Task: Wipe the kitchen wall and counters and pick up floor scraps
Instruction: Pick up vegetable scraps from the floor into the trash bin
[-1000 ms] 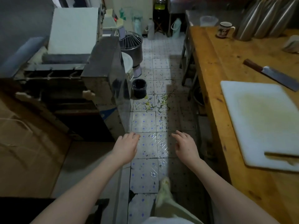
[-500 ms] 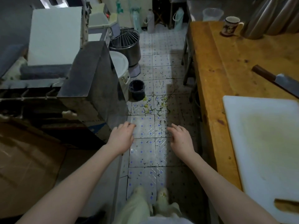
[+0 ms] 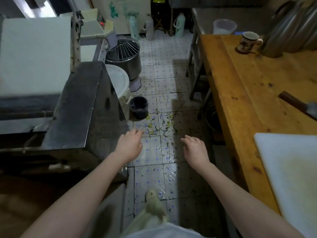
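Note:
Green and yellow vegetable scraps (image 3: 160,124) lie scattered on the tiled floor (image 3: 154,177) of a narrow aisle, just beyond my hands. My left hand (image 3: 130,145) is stretched forward, empty, fingers loosely spread, its fingertips close to the nearest scraps. My right hand (image 3: 194,150) hangs beside it, also empty with fingers apart. A small black bin (image 3: 139,107) stands on the floor right behind the scraps. One shoe (image 3: 151,196) shows below on the tiles.
A steel machine (image 3: 78,103) and a white lidded bucket (image 3: 120,83) close the aisle's left side, with a mixer bowl (image 3: 125,55) behind. On the right runs a wooden counter (image 3: 248,93) with a white cutting board (image 3: 289,177), knife (image 3: 298,105) and mug (image 3: 247,42).
I have walked forward along the aisle, so the scraps and bin are nearer. Both hands stay stretched out and empty.

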`<act>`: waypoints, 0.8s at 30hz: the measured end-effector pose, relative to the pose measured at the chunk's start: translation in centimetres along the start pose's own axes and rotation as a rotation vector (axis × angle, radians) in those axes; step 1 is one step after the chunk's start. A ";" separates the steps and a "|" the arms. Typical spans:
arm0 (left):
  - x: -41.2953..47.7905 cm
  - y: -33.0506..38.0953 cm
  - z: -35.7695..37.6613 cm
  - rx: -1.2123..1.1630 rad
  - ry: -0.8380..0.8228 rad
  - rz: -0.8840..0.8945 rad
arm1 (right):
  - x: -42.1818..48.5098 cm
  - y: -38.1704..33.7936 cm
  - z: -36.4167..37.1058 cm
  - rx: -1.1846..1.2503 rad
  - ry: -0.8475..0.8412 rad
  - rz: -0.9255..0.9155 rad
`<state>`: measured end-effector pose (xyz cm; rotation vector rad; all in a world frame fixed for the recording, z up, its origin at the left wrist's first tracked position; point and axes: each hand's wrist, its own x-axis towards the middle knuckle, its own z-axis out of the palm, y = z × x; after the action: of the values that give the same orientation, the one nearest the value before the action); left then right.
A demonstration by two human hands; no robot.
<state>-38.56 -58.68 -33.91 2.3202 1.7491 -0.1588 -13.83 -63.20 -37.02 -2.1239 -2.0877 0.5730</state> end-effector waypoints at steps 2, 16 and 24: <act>2.8 -1.3 -0.6 -0.008 0.005 0.011 | 2.7 -0.3 -0.4 -0.029 -0.009 0.020; 13.9 -6.4 -0.7 -0.104 -0.067 -0.014 | 15.9 -2.5 -1.0 -0.063 -0.042 0.087; 23.0 -7.5 -1.5 -0.095 -0.120 -0.103 | 26.3 -0.5 -1.7 -0.067 -0.083 0.062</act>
<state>-39.32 -34.92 -38.49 2.1103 1.7774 -0.2223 -14.12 -37.07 -40.29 -2.2452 -2.1190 0.6176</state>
